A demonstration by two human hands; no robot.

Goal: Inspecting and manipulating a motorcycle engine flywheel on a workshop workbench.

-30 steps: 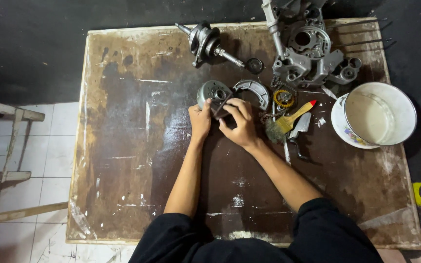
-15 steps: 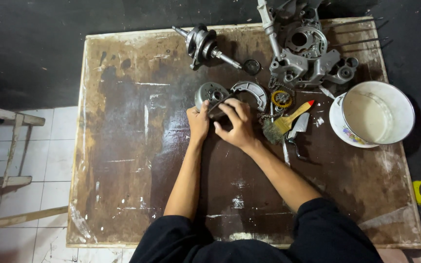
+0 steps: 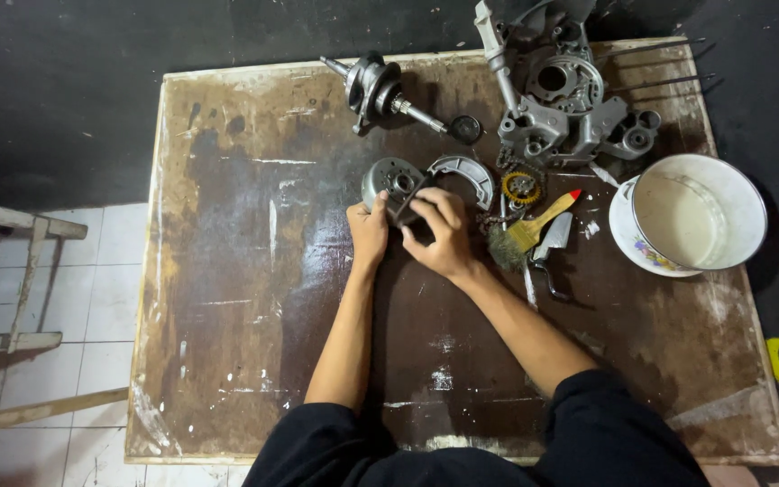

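Left hand (image 3: 369, 231): closed on the near edge of a round grey metal drum part (image 3: 392, 182) | Right hand (image 3: 441, 234): fingers curled over the same part | Part: held just above the stained brown wooden table (image 3: 227, 271), beside a curved grey metal shoe (image 3: 464, 170) | Yellow-handled brush (image 3: 526, 234): lying right of the hands.

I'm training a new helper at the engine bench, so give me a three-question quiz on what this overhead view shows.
1. True or false: both hands are on the round metal engine part.
2. Which lies right of the right hand? A) yellow-handled brush B) hammer C) drill
3. Fill in: the white bowl stands on a ____.

Key: 1 true, the left hand grips it too; 2 A; 3 plate.
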